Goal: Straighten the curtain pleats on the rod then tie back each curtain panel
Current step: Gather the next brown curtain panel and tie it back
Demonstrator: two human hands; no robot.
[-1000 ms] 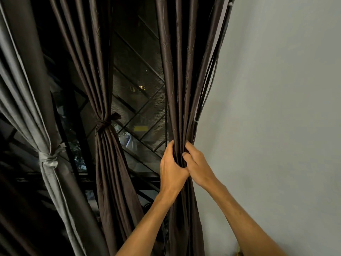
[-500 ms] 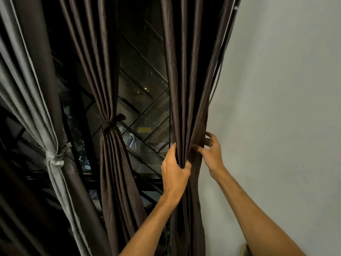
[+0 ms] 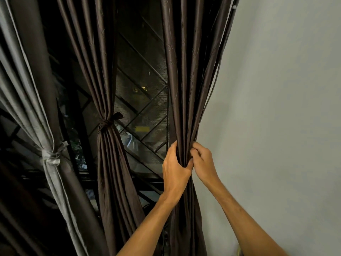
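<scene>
While aloft, both grips (image 3: 175, 169) round curtain (image 3: 184, 80).

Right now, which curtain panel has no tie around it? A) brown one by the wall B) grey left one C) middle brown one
A: the left hand and right hand merely grip the brown panel by the wall; the grey panel and middle brown panel are tied.
</scene>
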